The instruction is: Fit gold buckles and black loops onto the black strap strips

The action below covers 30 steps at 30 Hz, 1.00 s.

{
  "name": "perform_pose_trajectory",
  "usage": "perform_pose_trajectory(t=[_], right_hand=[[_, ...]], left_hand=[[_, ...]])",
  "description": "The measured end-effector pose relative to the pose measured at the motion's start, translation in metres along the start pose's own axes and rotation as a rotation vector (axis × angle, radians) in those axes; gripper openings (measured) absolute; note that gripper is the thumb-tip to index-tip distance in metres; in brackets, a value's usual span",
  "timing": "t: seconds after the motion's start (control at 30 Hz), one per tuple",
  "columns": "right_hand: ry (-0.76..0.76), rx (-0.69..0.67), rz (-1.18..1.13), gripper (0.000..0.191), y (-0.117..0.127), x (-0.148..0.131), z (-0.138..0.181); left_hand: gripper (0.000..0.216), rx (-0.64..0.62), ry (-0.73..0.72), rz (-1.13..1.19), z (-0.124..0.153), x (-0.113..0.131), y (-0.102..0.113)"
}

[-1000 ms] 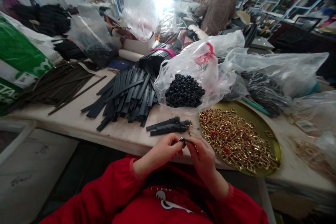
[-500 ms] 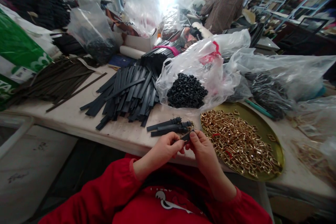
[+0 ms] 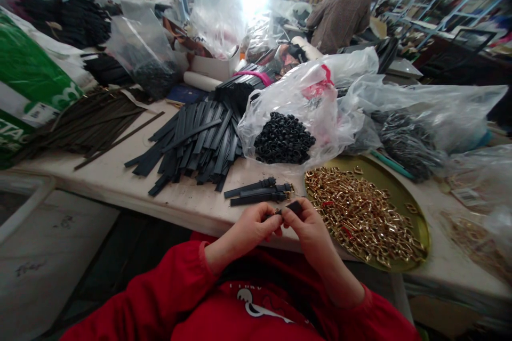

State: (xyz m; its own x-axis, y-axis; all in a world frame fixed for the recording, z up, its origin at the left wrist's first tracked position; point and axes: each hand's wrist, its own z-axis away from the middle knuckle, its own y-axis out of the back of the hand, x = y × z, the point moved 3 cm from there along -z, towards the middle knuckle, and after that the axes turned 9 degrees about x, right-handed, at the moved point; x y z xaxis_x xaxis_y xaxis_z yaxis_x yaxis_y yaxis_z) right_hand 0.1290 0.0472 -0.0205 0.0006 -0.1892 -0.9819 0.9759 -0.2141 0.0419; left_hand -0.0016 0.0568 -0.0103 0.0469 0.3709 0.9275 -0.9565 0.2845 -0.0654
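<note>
Both my hands meet at the table's near edge, pinching one short black strap [image 3: 294, 206] between them. My left hand [image 3: 252, 228] grips its near end with curled fingers. My right hand [image 3: 310, 229] holds the other end, where a small metal piece may sit, too small to make out. Just beyond my fingers lie a few finished black straps [image 3: 256, 194] with buckle ends. A round gold tray [image 3: 404, 185] heaped with gold buckles [image 3: 356, 216] is right of my right hand. A clear bag of black loops [image 3: 283, 138] stands behind.
A pile of loose black straps [image 3: 196, 144] lies left of centre, thin brown strips [image 3: 92, 125] further left. Clear plastic bags [image 3: 412, 117] crowd the right side. A green and white sack [image 3: 28, 85] sits far left. A person [image 3: 340, 10] works at the back.
My hands stayed at the table edge and shifted slightly. The strap's end turned up between my fingers, and my right hand rose a little towards the tray.
</note>
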Motion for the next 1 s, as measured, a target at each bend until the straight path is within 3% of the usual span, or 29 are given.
perform_pose_trajectory(t=[0.1, 0.2, 0.33, 0.57, 0.83, 0.93, 1.0], right_hand=[[-0.206, -0.146, -0.213, 0.025, -0.002, -0.001, 0.001], [-0.277, -0.181, -0.315, 0.025, -0.001, -0.003, 0.002], [-0.202, -0.158, -0.230, 0.022, 0.002, -0.003, 0.004], [-0.001, 0.013, -0.024, 0.028, 0.005, -0.016, 0.008], [-0.186, -0.231, -0.171, 0.022, 0.000, -0.005, -0.002], [-0.088, -0.158, -0.073, 0.020, -0.002, -0.008, -0.001], [0.092, -0.027, 0.077, 0.017, -0.001, -0.013, 0.001]], left_hand=[[0.025, -0.011, -0.003, 0.070, 0.003, 0.002, -0.001], [0.027, -0.010, 0.005, 0.124, 0.005, 0.003, -0.002], [0.028, -0.024, 0.003, 0.147, 0.006, -0.002, -0.003], [0.030, -0.047, -0.006, 0.104, 0.005, -0.004, -0.002], [0.021, -0.047, 0.024, 0.160, 0.004, 0.006, 0.003], [0.020, -0.003, 0.025, 0.145, 0.004, 0.005, 0.001], [0.019, 0.037, 0.021, 0.135, 0.004, 0.004, -0.001]])
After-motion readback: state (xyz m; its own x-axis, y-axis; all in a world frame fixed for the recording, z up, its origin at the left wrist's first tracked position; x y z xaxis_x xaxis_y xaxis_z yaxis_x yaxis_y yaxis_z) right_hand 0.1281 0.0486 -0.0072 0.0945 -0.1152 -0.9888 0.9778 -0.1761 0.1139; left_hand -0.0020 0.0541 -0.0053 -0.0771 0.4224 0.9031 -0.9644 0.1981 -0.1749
